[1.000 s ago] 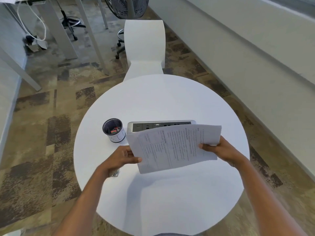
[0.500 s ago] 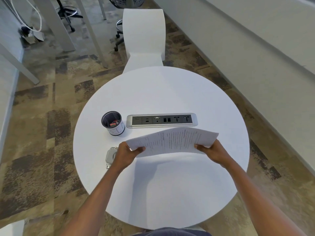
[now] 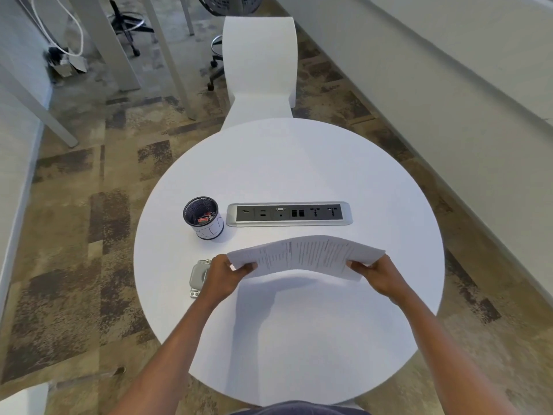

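Note:
A thin stack of printed paper sheets [image 3: 308, 254] hangs almost flat just above the round white table [image 3: 287, 163], bowed upward in the middle. My left hand [image 3: 226, 277] pinches its left edge with thumb on top. My right hand [image 3: 381, 275] grips its right edge the same way. A small grey metal stapler-like object [image 3: 198, 277] lies on the table beside my left hand, partly hidden by it.
A mesh pen cup [image 3: 205, 217] with small items inside stands left of a recessed power and data socket strip [image 3: 288, 214]. A white chair [image 3: 260, 70] faces me across the table. Desk legs and an office chair base stand on the carpet at far left.
The sheets have tipped from facing me down to nearly flat and dropped closer to the table. Both hands lowered with them, uncovering the socket strip and the grey object.

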The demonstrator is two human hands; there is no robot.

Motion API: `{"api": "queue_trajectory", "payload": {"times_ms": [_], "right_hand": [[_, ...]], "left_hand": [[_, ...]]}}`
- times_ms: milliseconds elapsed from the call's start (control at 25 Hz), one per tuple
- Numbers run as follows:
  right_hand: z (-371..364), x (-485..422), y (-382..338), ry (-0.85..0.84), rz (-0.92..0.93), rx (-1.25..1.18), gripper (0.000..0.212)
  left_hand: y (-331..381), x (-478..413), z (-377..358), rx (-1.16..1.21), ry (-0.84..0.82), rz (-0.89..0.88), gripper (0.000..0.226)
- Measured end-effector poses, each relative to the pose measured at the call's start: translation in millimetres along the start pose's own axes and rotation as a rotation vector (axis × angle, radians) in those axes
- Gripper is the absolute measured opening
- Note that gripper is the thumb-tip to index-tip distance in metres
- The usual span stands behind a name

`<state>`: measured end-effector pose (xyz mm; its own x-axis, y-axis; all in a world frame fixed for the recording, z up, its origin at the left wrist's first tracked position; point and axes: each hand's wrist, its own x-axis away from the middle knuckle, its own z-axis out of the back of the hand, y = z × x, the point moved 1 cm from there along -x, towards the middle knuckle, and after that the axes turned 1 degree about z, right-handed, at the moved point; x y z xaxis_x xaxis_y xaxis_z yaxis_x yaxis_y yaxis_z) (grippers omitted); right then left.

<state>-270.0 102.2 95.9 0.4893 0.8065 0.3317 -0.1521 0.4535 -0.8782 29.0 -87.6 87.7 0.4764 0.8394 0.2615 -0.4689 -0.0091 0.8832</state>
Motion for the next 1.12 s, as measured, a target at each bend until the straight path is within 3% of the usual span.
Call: {"api": "queue_trajectory", "payload": {"times_ms": [200,360,480,560,640,720,800,960,1040,1120], "right_hand": [[-7,5,13,-0.114,-0.083,0.044,0.035],[5,8,1,-0.110,-0.062,-0.035,0.038],[21,9,-20,0.038,-0.020,-0.022,0.074],[34,9,-40,0.150,0.026,0.101,0.098],[45,10,-61,0.168,0.106,0.311,0.103],[48,8,-82,0.076,0.206,0.539,0.093],[43,4,-99,-0.066,0.234,0.602,0.078],[21,-1,-112,-0.252,0.201,0.580,0.012],[15,0,-109,-0.225,0.198,0.536,0.012],[16,1,-100,-0.192,0.181,0.390,0.002]], "left_hand": [[-9,2,-7,-0.057,-0.063,-0.001,0.026],[-4,-1,-9,-0.042,-0.026,-0.007,0.015],[19,-7,-6,-0.066,-0.028,-0.038,0.005],[41,-10,-2,-0.094,-0.061,-0.115,0.023],[68,-12,2,-0.139,-0.106,-0.218,0.028],[95,-14,7,-0.223,-0.132,-0.322,0.016],[119,-15,10,-0.345,-0.150,-0.409,0.009],[147,-11,8,-0.431,-0.192,-0.512,0.007],[144,-13,17,-0.224,-0.187,-0.463,0.004],[128,-15,29,0.075,-0.066,-0.380,0.020]]}}
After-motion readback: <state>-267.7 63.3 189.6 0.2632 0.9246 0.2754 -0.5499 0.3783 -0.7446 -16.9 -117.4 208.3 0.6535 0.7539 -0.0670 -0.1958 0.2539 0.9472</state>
